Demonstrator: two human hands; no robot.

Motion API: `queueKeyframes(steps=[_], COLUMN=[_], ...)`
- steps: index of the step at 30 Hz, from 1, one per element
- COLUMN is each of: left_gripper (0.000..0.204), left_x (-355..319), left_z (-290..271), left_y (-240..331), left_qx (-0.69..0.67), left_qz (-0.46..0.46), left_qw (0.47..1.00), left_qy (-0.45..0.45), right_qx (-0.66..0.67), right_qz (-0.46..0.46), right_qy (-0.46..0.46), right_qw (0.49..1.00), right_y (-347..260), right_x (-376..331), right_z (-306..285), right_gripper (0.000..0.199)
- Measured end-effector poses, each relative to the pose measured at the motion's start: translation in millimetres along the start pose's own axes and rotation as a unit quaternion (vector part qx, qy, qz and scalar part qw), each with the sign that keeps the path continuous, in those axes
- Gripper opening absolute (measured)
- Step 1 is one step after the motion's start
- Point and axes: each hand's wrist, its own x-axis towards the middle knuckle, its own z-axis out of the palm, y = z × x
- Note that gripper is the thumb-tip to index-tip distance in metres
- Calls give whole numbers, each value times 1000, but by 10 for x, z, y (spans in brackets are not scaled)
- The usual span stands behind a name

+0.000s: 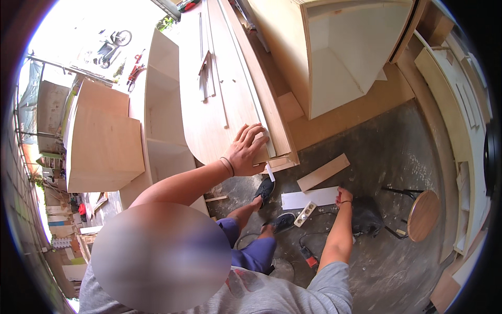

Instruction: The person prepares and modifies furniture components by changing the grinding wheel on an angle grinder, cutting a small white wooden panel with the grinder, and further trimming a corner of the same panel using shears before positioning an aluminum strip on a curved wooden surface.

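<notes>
My left hand point(247, 150) is at the near end of a long light wood panel point(204, 131), fingers bent over a pale strip point(254, 99) that runs along its right edge. Whatever lies under the palm is hidden. Just below this hand a short white piece point(270, 172) hangs from the panel's end. My right hand point(343, 196) is lower and to the right, closed at the right end of a white board point(314, 198). A bare wood board point(324, 171) lies just beyond the white one.
A white power strip point(305, 214) and a red-and-black power tool point(309, 257) with its cord lie on the floor near my feet. To the right stands a round wooden stool point(423, 215) beside a dark bag point(368, 217). Large cabinet carcasses point(340, 68) stand ahead and left.
</notes>
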Motion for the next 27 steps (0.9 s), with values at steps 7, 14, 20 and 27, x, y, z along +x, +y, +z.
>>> queueKeyframes(steps=[7,14,20,27], left_gripper=[69,75,69,55], left_x=[63,-35,-67,502], left_z=[-12,32,-70,-181], left_y=[-52,-159,-211,-1295], left_qx=[-8,-65,-155,-144], left_qz=[12,13,14,-52], left_qw=[1000,998,988,981], left_qy=[1,-15,11,120], right_qx=[-55,59,77,-92], right_qz=[-295,-221,-296,-525], right_qy=[128,55,5,-91], right_qw=[945,972,952,841], right_y=[138,-15,-565,-1786], right_x=[543,-116,-1681,-3543], right_z=[-271,160,1031,2568], right_gripper=[22,33,34,40])
